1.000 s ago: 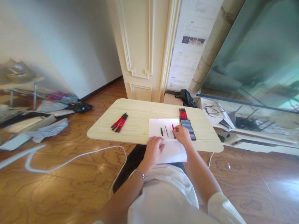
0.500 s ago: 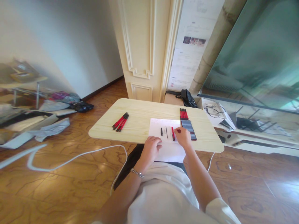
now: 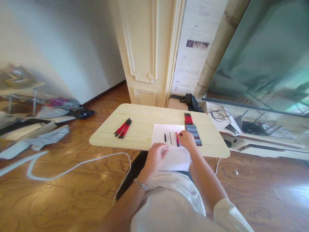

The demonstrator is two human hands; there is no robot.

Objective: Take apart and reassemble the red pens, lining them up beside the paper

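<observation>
Touching red barrel point(image 3: 177, 142) on white paper point(image 3: 175, 159): right hand point(image 3: 187, 140), grip closure cannot tell | left hand point(image 3: 155, 155) at paper's edge, grip wide | thin rod point(image 3: 170, 138) left of barrel

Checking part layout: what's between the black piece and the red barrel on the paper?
In the head view, a thin dark rod and, to its left, a faint small piece, too blurred to identify.

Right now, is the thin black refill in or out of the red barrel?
Out: the black refill lies apart on the paper, left of the red barrel.
</observation>
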